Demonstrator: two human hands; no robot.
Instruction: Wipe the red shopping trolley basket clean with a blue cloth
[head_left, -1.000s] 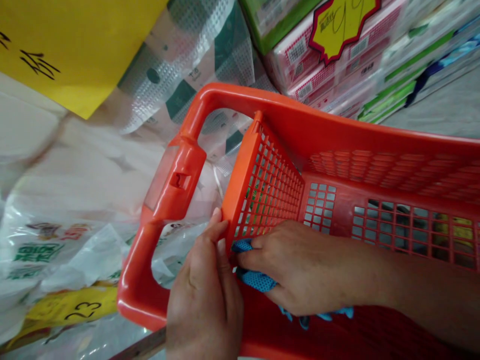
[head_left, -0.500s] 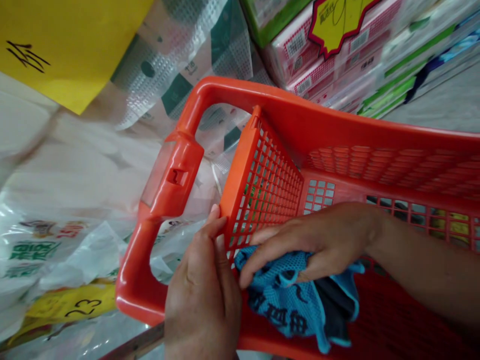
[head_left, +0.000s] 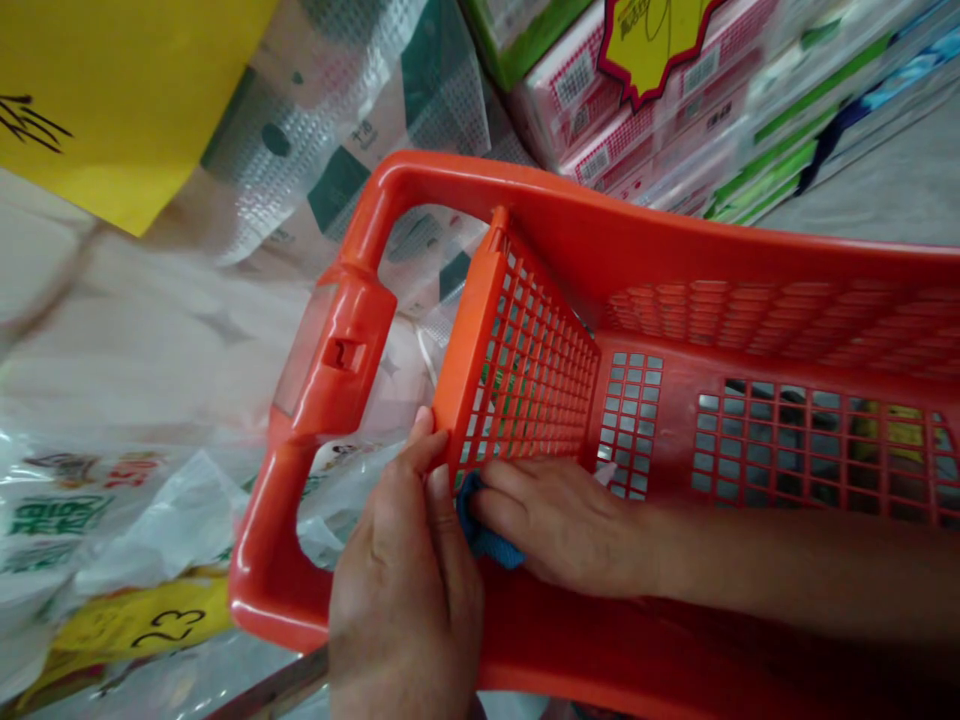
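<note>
A red-orange plastic shopping cart (head_left: 720, 245) with grid openings fills the middle and right of the view. My left hand (head_left: 409, 570) is closed on the top edge of its orange end panel (head_left: 471, 340), near the handle side. Inside the cart, my right hand (head_left: 562, 520) presses a bunched blue cloth (head_left: 491, 535) against the lower part of that panel's inner face. Most of the cloth is hidden under the right hand. The cart's looped handle (head_left: 330, 350) stands to the left of the panel.
Plastic-wrapped paper packs (head_left: 150, 350) crowd the left side. A yellow sign (head_left: 142, 90) hangs at upper left, and a yellow price strip (head_left: 142, 620) runs below. Stacked pink tissue packs (head_left: 585, 120) with a yellow tag (head_left: 656, 40) stand beyond the cart, beside grey floor (head_left: 885, 190).
My right hand has moved left and down along the panel, bunching the spread-out blue cloth beneath it. My left hand keeps its hold on the panel edge. The view has shifted slightly.
</note>
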